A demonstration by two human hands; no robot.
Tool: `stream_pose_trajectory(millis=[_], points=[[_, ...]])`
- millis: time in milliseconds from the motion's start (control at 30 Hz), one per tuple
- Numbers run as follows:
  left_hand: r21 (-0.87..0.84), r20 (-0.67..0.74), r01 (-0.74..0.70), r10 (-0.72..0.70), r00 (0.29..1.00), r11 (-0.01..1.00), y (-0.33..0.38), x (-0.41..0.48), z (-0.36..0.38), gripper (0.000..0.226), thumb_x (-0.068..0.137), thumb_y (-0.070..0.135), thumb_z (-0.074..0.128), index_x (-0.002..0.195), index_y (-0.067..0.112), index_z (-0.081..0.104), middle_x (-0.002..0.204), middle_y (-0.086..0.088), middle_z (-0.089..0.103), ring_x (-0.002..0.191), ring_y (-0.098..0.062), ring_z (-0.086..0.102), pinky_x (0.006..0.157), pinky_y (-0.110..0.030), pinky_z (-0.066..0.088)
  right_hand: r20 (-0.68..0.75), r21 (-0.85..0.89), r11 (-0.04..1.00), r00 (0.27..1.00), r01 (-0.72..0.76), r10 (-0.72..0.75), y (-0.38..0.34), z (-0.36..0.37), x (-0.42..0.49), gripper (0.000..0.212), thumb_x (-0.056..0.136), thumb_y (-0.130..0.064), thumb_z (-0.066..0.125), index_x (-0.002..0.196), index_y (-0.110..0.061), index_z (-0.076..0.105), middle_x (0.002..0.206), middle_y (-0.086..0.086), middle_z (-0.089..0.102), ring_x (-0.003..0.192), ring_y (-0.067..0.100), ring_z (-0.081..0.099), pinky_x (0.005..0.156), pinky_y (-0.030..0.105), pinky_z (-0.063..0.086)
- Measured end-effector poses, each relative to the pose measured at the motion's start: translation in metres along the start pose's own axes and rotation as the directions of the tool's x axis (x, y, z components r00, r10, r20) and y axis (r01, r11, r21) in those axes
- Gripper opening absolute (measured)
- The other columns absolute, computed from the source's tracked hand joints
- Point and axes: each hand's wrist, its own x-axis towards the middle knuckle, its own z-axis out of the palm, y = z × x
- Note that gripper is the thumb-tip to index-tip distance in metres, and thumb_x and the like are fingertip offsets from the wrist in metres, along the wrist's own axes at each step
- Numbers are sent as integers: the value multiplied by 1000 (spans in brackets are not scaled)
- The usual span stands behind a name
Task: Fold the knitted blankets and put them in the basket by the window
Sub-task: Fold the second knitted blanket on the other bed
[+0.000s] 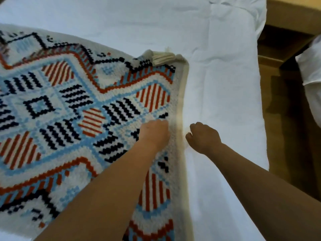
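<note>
Folding is barely begun: the blanket (69, 105) lies spread on the bed (217, 101), my left hand (154, 134) gripping near its right border, my right hand (203, 138) curled beside it, grasp unclear, so next I'd lift that border across.

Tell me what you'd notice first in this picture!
The big knitted blanket with red, blue and black diamonds, spread over the left of the white bed. At its right edge, the left hand rests on it, and the right hand lies curled on the bed just beside it. Pale tassels sit at the far corner.
</note>
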Motion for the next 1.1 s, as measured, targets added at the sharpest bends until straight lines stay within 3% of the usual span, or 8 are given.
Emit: stream_pose_trajectory(millis=[200,367,567,633,733,867,1000,1100], points=[[-156,-12,141,-145,989,978,-4,91,-20,50,94,47,44,130,12,45,131,-10,50,119,-28,48,93,-39,41,-24,265,958,993,-108,119,6,-16,113,35,95,-33,42,110,-2,49,113,17,54,101,33,54,75,33,39],[-181,217,194,-153,964,964,20,145,-5,100,82,67,49,151,15,0,158,-17,-1,145,-40,2,114,-56,16,37,576,768,947,-281,319,-4,-17,183,41,91,-36,52,111,-1,53,112,15,60,103,33,57,71,28,36],[11,211,150,-149,966,989,23,159,21,60,102,18,27,150,4,-6,158,-21,-8,143,-47,-3,114,-55,20,117,699,628,920,-343,373,5,-1,222,27,88,-24,60,68,-13,46,72,2,48,80,22,48,59,26,32],[-25,159,155,-149,976,988,24,159,21,54,102,18,26,151,6,5,159,-18,2,144,-44,3,113,-55,21,96,677,653,921,-339,378,10,-1,216,34,91,-22,55,63,-17,36,78,2,47,81,21,45,62,26,31],[-155,110,111,-94,989,982,53,147,21,51,103,27,29,150,12,15,159,-12,10,146,-37,7,116,-53,15,42,667,652,892,-360,450,30,-3,197,12,93,-20,52,85,-11,50,93,8,53,91,26,53,69,28,30],[-143,158,-29,52,986,989,98,120,47,56,104,29,26,152,16,-1,160,-7,-7,145,-36,-12,115,-54,-4,44,617,627,816,-475,576,79,4,157,22,92,-20,53,103,-2,58,110,16,62,101,33,57,69,27,32],[-66,117,-87,94,989,994,92,121,65,59,103,33,16,150,16,-13,158,-6,-20,145,-27,-19,115,-50,-12,37,627,653,853,-426,521,88,14,148,18,91,-24,55,85,-7,55,93,13,60,96,32,56,69,27,31],[-137,73,-78,89,993,987,83,109,61,67,100,35,25,150,15,-13,159,-8,-17,146,-26,-17,116,-43,-13,69,734,548,848,-400,526,80,16,149,29,87,-36,59,74,-13,49,77,6,59,80,25,55,69,30,38]])
